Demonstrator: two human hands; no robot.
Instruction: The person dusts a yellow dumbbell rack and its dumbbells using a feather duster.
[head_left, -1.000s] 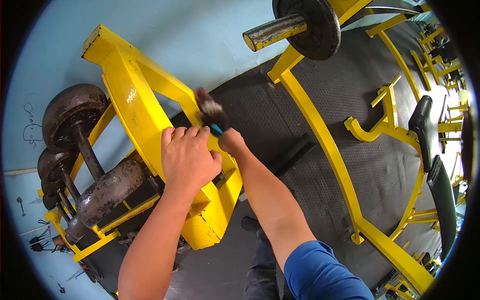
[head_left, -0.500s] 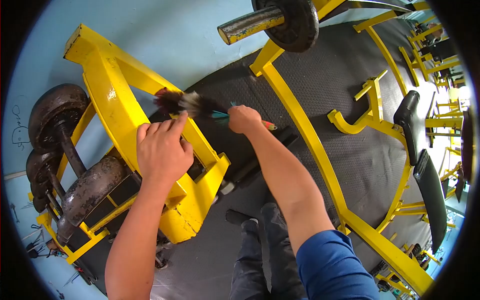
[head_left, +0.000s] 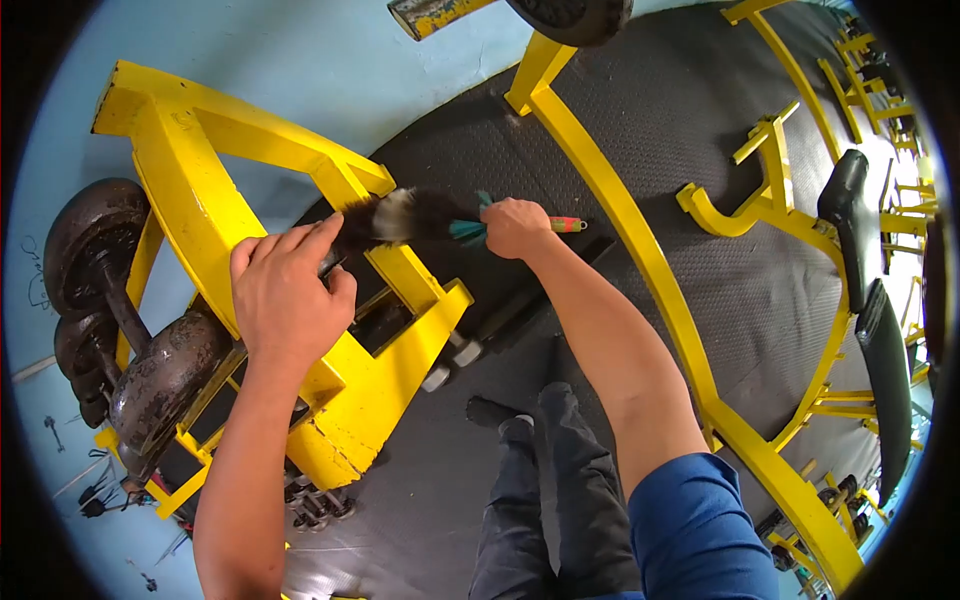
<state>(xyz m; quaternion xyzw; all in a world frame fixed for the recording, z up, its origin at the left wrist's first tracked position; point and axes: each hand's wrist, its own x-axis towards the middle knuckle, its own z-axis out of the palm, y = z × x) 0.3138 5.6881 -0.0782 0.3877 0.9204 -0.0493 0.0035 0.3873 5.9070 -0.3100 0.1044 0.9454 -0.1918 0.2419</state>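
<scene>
My right hand (head_left: 515,228) is closed round the handle of a feather duster (head_left: 400,216), which has dark feathers with a pale band and teal ones near the grip. The pink-and-green handle end sticks out past my fist. Its feathers lie across a bar of the yellow steel frame (head_left: 190,200), and their tip reaches my left fingertips. My left hand (head_left: 290,290) lies palm down over the frame's beam, fingers stretched out and thumb apart. Part of the bar is hidden under the feathers.
Left of the frame, worn dark dumbbells (head_left: 165,375) sit on a rack by the blue wall (head_left: 300,60). A weight plate (head_left: 575,15) hangs at the top. A long yellow floor beam (head_left: 640,260) and a black padded bench (head_left: 870,390) stand right, on black matting (head_left: 720,330).
The duster has swept down along the frame's bar, its feathers now beside my left fingertips. My left hand stays on the frame. The whole view has shifted slightly.
</scene>
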